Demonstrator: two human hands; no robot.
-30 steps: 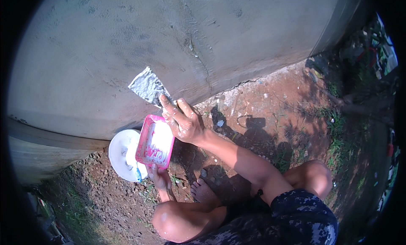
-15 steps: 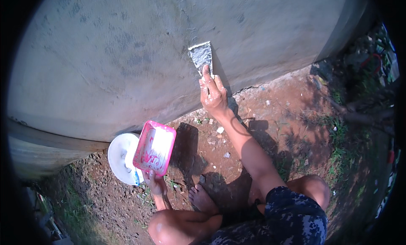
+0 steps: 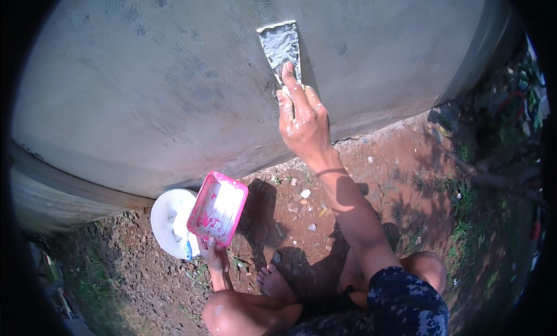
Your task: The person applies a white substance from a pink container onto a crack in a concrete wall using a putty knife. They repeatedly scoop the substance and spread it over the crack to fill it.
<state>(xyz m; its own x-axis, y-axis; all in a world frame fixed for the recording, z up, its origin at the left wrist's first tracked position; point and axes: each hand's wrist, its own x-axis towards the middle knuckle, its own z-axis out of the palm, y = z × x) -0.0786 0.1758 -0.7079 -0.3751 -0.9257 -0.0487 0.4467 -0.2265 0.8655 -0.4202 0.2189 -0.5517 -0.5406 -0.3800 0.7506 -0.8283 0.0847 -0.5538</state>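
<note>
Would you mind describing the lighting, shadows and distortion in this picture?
Head view: hard sunlight; the right hand and scraper throw a dark shadow on the grey wall; the pink tray shades the red soil; fisheye bends the wall's base, and the corners are black.

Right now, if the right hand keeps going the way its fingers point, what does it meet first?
The right hand already presses the scraper blade against the grey curved wall. Onward lies only more bare wall, as far as the picture shows.
</note>
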